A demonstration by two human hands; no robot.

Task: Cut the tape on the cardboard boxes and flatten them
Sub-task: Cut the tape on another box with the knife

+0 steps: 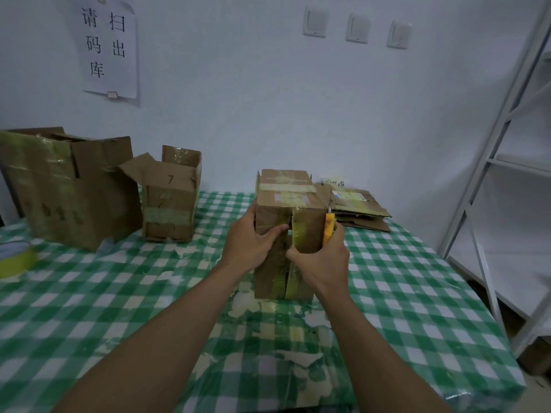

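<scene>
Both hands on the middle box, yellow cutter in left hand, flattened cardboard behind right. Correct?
No. The head view shows the yellow cutter in the right hand, not the left hand. Both hands are on the middle box; flattened cardboard lies behind right.

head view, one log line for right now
box upright, front seam split | left hand grips box | right hand holds yellow knife

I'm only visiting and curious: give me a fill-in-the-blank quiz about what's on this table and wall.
The right hand holds a knife with a ____ handle.
The small open box on the left is marked with the number ____.
The tablecloth is checked white and ____.
The wall carries ____ switches.
Missing words: yellow; 7; green; three.
</scene>
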